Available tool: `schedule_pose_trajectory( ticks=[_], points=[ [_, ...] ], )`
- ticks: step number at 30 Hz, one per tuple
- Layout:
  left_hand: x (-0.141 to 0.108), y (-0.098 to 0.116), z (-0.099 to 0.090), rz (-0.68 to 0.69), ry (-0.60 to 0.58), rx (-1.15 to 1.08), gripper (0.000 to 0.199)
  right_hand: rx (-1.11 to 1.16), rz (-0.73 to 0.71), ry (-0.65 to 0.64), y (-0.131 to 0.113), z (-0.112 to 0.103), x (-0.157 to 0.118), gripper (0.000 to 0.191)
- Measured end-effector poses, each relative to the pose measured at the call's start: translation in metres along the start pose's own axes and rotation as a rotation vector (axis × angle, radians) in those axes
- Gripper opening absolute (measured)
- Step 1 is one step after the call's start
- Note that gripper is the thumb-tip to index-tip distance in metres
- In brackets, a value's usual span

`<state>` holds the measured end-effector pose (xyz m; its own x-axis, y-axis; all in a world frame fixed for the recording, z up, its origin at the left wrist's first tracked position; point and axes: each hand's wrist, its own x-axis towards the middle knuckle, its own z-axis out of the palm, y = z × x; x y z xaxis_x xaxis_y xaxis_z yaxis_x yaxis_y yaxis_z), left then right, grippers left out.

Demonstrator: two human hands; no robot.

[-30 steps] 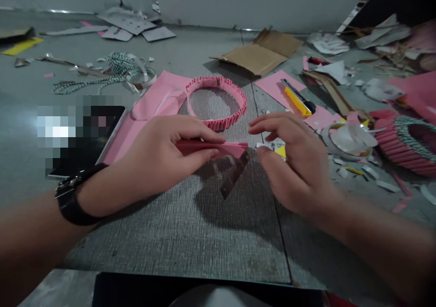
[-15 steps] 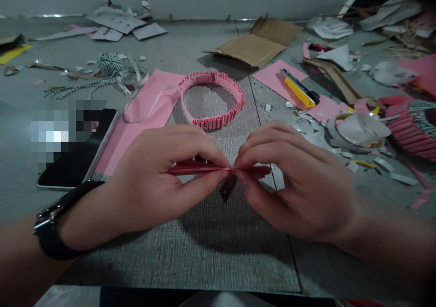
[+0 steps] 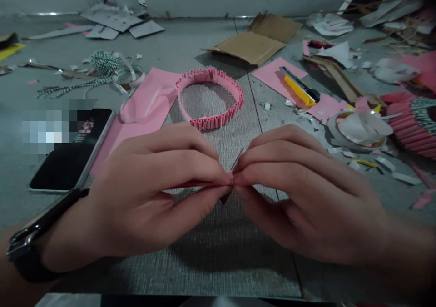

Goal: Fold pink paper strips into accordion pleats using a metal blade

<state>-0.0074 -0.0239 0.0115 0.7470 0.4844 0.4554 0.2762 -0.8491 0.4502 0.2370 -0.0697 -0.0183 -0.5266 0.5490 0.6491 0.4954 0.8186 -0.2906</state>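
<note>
Your left hand (image 3: 150, 193) and right hand (image 3: 306, 193) pinch a folded pink paper strip (image 3: 231, 177) between their fingertips, nearly hiding it. A dark metal piece (image 3: 225, 199), mostly covered, shows beneath. A pink paper ring (image 3: 214, 121) lies ahead on the grey textured mat (image 3: 218, 261).

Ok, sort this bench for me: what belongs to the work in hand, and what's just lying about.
In use: left hand, right hand, folded pink paper strip, pleated pink paper ring.
Lying about: yellow utility knife, smartphone, cardboard sheet, striped twine.
</note>
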Motion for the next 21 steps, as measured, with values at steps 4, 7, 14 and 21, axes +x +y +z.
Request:
schedule_pose_trajectory(
  ticks=[4, 7, 14, 21],
  points=[
    [0.0016, 0.0052, 0.0020, -0.016, 0.110, -0.009, 0.012, 0.011, 0.041, 0.039, -0.0019, -0.0004, -0.0001, 0.011],
    [0.0001, 0.0072, 0.0033, -0.020, 0.168, -0.018, 0.013, 0.059, 0.052, 0.055, -0.0034, 0.0009, 0.0000, 0.011],
    [-0.0032, 0.0071, 0.0019, -0.067, 0.153, -0.039, 0.022, 0.120, 0.082, 0.030, -0.0026, -0.0011, 0.0017, 0.019],
    [0.0003, 0.0054, 0.0034, -0.095, 0.228, -0.016, 0.014, 0.112, 0.093, 0.053, 0.0031, -0.0035, 0.0006, 0.013]
  ],
)
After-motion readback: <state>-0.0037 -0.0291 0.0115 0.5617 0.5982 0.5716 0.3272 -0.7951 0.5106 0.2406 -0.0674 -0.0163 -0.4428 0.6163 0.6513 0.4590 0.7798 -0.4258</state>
